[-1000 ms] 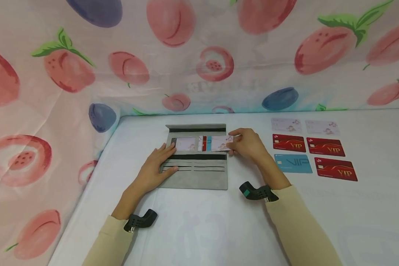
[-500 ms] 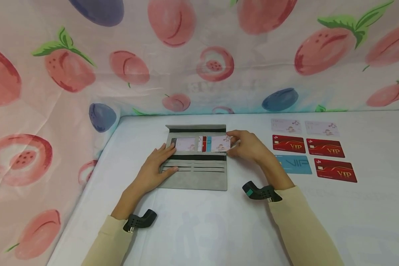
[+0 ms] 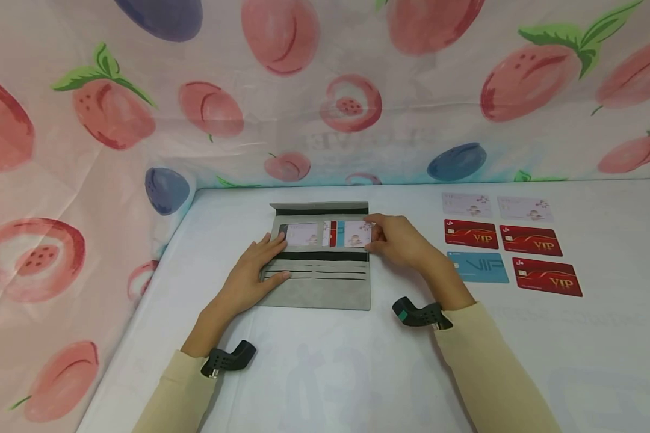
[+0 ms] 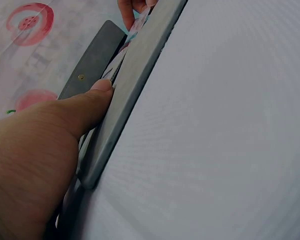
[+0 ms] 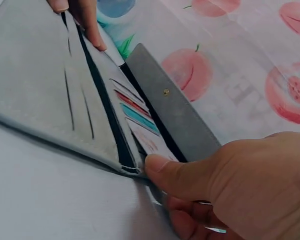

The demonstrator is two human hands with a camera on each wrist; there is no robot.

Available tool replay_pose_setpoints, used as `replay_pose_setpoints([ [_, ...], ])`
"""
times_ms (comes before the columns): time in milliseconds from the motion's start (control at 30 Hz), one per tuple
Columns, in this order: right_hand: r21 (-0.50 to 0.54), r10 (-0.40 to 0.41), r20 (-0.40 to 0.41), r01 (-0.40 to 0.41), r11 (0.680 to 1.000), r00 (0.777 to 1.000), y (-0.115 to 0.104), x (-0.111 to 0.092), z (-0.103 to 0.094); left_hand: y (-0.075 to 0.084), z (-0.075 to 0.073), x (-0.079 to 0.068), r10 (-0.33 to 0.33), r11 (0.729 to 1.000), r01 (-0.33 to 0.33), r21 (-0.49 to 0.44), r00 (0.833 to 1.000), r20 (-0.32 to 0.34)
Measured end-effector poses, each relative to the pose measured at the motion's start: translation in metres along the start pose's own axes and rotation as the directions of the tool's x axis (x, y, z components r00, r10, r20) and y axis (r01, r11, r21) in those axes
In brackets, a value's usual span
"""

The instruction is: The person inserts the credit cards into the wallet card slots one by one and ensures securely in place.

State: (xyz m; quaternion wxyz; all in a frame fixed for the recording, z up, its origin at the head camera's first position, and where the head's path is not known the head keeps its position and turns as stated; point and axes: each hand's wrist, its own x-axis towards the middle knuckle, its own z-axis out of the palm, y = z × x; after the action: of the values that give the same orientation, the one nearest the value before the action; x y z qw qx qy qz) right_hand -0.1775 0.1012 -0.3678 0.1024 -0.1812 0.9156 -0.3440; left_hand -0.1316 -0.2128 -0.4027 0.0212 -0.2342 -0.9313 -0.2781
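An opened grey wallet (image 3: pixel 341 291) lies flat on the table, its top flap raised a little. My left hand (image 3: pixel 251 273) rests on the wallet's left side with fingers spread. At the right edge, my right hand (image 3: pixel 406 240) holds a pale pink floral card (image 3: pixel 355 234) by its outer end, thumb at one corner and index finger at the other. Most of that card sits in the slot, beside stacked red, blue and pale card edges. Another pale card (image 3: pixel 302 234) shows in the clear left window. In the right wrist view, my thumb (image 5: pixel 157 162) touches the card's end.
To the right lie two pale floral cards (image 3: pixel 466 205), several red VIP cards (image 3: pixel 470 234) and a blue VIP card (image 3: pixel 478 267) in rows. A fruit-print cloth (image 3: pixel 281 132) hangs behind the white table (image 3: pixel 330 367).
The pale floral card has slid left, deeper into the wallet's slot, with my right hand following it. My left hand has stayed in place on the wallet.
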Motion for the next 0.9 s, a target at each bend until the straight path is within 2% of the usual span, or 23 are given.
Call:
replay_pose_setpoints([
  [300, -0.105, -0.091, -0.030, 0.087, 0.991, 0.995, -0.002, 0.007, 0.007, -0.002, 0.000, 0.000, 0.009, 1.000, -0.009, 0.000, 1.000, -0.005],
  [700, -0.184, -0.086, -0.041, 0.077, 0.980, 0.995, -0.005, 0.010, 0.013, -0.002, 0.000, 0.000, 0.003, 1.000, -0.003, 0.004, 1.000, -0.003],
  [900, -0.196, -0.036, -0.053, 0.025, 0.980, 0.998, -0.005, 0.010, 0.014, -0.003, 0.001, 0.001, 0.001, 1.000, -0.001, -0.002, 1.000, -0.002],
])
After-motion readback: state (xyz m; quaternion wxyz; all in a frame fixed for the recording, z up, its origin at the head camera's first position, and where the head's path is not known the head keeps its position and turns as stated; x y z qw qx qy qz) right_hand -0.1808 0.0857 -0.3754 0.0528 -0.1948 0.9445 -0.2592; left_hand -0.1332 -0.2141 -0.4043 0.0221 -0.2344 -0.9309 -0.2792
